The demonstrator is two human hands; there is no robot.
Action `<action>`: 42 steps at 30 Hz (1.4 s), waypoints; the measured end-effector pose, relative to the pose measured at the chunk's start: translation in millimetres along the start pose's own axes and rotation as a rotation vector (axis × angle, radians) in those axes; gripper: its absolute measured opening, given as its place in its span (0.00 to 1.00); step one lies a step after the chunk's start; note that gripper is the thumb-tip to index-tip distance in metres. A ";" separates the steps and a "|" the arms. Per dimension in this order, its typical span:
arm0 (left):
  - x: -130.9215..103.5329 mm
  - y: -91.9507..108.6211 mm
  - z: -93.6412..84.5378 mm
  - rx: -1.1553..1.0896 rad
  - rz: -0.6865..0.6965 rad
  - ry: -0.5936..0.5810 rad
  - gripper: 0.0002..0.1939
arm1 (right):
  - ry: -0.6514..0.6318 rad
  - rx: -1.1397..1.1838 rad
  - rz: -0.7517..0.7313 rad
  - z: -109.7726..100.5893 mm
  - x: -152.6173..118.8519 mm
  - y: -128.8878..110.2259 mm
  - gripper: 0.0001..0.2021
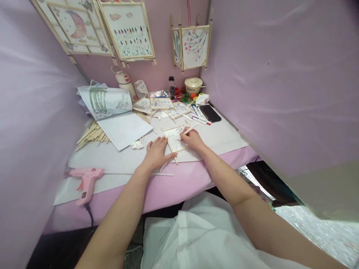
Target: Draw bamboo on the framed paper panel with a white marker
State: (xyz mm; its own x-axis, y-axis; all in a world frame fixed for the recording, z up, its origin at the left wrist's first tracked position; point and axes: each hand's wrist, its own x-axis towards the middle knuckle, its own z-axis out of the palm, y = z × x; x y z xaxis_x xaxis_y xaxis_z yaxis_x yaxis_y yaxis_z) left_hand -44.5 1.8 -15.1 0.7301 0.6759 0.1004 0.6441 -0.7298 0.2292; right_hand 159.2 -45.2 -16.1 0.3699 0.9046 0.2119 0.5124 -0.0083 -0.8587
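A small stick-framed paper panel (174,139) with dark line drawing lies flat on the white table paper in front of me. My right hand (192,139) grips a white marker pen (192,129), its tip hidden down by the drawing. At the panel's left edge my left hand (156,152) rests flat with fingers stretched out, the thumb pointing along the lower edge of the frame. Behind the panel lie more framed drawings (178,110) and several pens (199,119).
A pink glue gun (89,179) lies at the left with its cord over the edge. Thin wooden sticks (94,135), a large paper pad (123,129), a black phone (210,113), a lidded bowl (193,85) and a thermos (125,83) surround the work. Framed lanterns (195,46) hang behind.
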 end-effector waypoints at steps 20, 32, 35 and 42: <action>0.0 1.0 -2.3 -0.006 -0.005 -0.008 0.40 | 0.047 -0.024 -0.003 -0.9 -0.7 2.7 0.06; 0.4 1.5 -2.5 -0.012 -0.012 -0.016 0.40 | 0.025 0.002 -0.012 -2.6 -2.4 0.9 0.06; 0.2 1.7 -2.9 -0.013 -0.009 -0.015 0.40 | 0.019 0.007 -0.013 -3.3 -2.8 -0.2 0.07; 0.0 2.1 -2.6 -0.020 -0.009 -0.016 0.39 | -0.005 0.018 -0.017 -3.7 -3.7 -0.2 0.06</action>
State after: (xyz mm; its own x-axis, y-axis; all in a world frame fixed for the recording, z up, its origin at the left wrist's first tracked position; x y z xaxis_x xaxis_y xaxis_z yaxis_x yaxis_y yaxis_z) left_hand -43.8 0.6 -12.2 0.7279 0.6806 0.0832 0.6461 -0.7214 0.2493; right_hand 160.6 -50.0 -15.0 0.3577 0.9065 0.2244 0.5047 0.0144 -0.8632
